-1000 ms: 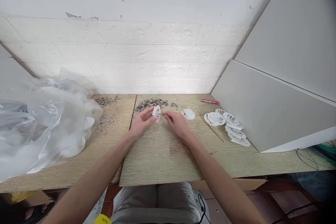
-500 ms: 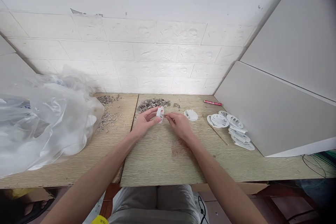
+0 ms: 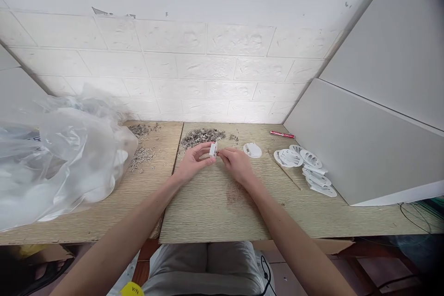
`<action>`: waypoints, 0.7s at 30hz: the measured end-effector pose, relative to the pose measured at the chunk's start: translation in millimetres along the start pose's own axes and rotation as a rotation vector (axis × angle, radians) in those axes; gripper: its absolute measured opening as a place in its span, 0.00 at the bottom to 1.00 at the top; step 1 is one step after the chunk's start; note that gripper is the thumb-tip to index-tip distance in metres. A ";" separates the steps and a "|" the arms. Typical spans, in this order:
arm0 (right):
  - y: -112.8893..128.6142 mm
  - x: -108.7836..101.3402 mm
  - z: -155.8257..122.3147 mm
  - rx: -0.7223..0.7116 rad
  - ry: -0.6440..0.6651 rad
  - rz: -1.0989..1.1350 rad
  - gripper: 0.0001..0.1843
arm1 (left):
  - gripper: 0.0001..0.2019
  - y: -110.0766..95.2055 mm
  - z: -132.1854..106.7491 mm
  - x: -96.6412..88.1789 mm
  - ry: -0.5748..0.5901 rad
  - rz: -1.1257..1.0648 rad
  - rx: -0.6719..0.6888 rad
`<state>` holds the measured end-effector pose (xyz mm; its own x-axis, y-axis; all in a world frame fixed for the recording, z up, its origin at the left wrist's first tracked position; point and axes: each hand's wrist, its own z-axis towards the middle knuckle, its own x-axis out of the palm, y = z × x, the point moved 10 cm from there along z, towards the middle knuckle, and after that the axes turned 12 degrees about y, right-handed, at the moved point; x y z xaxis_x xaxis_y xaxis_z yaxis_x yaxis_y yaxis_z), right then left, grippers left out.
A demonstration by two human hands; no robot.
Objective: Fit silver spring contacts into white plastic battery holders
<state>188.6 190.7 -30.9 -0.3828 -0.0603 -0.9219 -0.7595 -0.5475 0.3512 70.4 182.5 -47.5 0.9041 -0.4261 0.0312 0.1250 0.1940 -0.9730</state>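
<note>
Between the fingers and thumb of my left hand point(image 3: 193, 163) is a small white plastic disc-shaped part point(image 3: 212, 150), held up on edge above the table. My right hand point(image 3: 237, 164) is closed in a pinch at the part's right face. Whatever its fingertips hold is too small to make out. Behind my left hand lies a heap of small metal pieces point(image 3: 200, 137). A single white disc point(image 3: 252, 150) rests on the table just beyond my right hand.
Several white discs point(image 3: 290, 157) lie at the right beside a thin wooden stick point(image 3: 289, 176). A red pen point(image 3: 282, 134) is near the wall. A large clear plastic bag point(image 3: 76, 157) fills the left side, with more metal pieces point(image 3: 143, 156) next to it. A grey panel point(image 3: 374, 148) stands right.
The white part in my left hand has turned so that it shows more edge-on, and it sits slightly further right. My right hand stays pinched against it. The view has tilted slightly.
</note>
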 end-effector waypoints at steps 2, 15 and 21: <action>0.7 0.3 0.1 0.004 0.009 -0.003 0.17 | 0.26 -0.1 0.1 1.0 0.003 0.002 -0.001; 4.3 0.4 -0.7 -0.013 -0.020 0.014 0.16 | 0.23 -2.2 0.4 4.3 0.019 0.042 0.001; -19.7 1.2 4.9 0.091 -0.040 0.769 0.16 | 0.25 -2.7 2.8 -9.2 -0.048 -0.094 0.069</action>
<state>200.5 205.5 -38.2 -0.8374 -0.3644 -0.4073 -0.3120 -0.2932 0.9037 62.8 188.4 -44.6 0.9054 -0.4026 0.1346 0.2367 0.2156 -0.9474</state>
